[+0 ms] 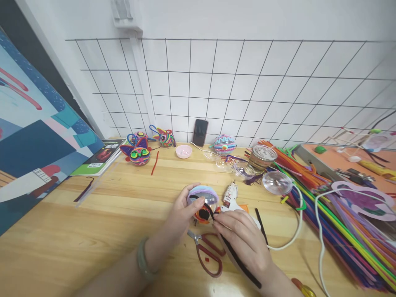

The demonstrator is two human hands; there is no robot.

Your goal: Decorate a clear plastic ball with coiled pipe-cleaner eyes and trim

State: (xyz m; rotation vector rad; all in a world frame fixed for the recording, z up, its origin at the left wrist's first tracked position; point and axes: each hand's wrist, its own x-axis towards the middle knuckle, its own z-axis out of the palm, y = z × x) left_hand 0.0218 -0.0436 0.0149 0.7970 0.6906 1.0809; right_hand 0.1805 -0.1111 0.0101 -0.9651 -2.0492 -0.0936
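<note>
My left hand (186,209) is closed around a clear plastic ball (208,199) banded with light blue and lilac pipe cleaner, with an orange, red and black round patch low on its front. A black pipe cleaner (238,258) curves over the ball's front, the left thumb lying by its upper end. Fingertips of my right hand (243,237) pinch that pipe cleaner at the ball's right side; its long tail runs out under the hand. Red-handled scissors (208,262) lie just below the ball. Behind the right hand is a white glue gun (231,198), partly hidden.
Bundles of coloured pipe cleaners (337,231) fill the right side, crossed by a white cord (318,218). Clear half-shells (277,182), a tin (262,156), a pink bowl (183,152), a phone (200,132) and decorated balls (140,156) stand along the back before a wire grid.
</note>
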